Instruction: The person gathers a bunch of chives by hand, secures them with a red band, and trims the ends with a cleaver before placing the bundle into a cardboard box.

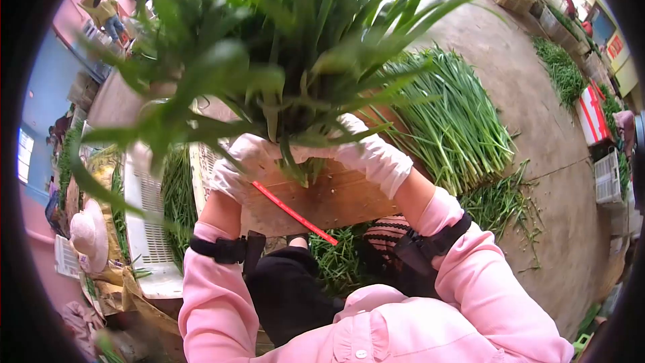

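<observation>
A large bunch of garlic chives [269, 54] rises upright close to the camera, its flat green leaves fanning outward and partly blurred. My left hand [242, 165] and my right hand [376, 161], both in white gloves, are closed round its lower part from either side. Leaves cover most of the fingers. Below them is a wooden board [336, 198] with small dark specks on it. A red printed strip [295, 214] lies slantwise across the board, its lower end past the near edge.
More chives lie in a thick pile [450, 121] to the right, with loose trimmings [504, 208] on the concrete floor [564, 228]. A white plastic crate [144, 208] stands at left beside a pink hat [89, 235]. Cut leaves [339, 265] lie between my legs. Another person [107, 17] bends far left.
</observation>
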Available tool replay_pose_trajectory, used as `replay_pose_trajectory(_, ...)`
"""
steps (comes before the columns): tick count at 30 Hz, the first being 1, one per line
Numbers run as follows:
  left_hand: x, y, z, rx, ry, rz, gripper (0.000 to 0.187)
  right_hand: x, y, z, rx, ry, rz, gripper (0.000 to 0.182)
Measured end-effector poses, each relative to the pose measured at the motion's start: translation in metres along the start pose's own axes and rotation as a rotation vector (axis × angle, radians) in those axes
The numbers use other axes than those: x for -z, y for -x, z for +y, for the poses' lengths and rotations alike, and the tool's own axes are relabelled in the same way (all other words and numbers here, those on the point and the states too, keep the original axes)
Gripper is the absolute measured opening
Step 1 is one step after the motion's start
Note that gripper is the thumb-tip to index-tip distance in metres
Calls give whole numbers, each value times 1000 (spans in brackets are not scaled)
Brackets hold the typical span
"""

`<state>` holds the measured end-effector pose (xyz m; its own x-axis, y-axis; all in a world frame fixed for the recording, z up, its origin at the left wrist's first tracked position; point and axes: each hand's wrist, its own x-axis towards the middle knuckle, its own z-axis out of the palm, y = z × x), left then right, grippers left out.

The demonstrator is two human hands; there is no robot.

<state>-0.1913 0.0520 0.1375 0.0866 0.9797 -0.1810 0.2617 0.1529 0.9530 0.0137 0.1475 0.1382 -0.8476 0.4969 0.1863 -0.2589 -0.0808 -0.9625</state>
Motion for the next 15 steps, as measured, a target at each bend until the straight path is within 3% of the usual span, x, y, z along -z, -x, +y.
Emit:
replay_pose_trajectory(1,0,2,11,-14,1,12,48,-2,-3,-1,2,-10,6,37)
replay_pose_trajectory(4,-8,14,61,-105,7,119,48,-9,-12,2,53,446,-28,42)
replay_pose_trajectory(5,-10,16,68,-152,0,142,39,-13,-17,13,141,353,-41,37)
replay_pose_trajectory(6,0,12,74,-98,-66,37,41,-20,-10,14,139,336,-41,37)
replay_pose_trajectory(8,4,17,82,-1,-57,-4,42,-42,10,6,49,-310,-6,35)
replay_pose_trajectory(12,16,18,68,223,76,-83,41,-64,16,36,-110,-603,-50,37)
replay_pose_trajectory(15,25,15,42,387,63,-61,43,-66,24,43,-251,-442,-54,41)
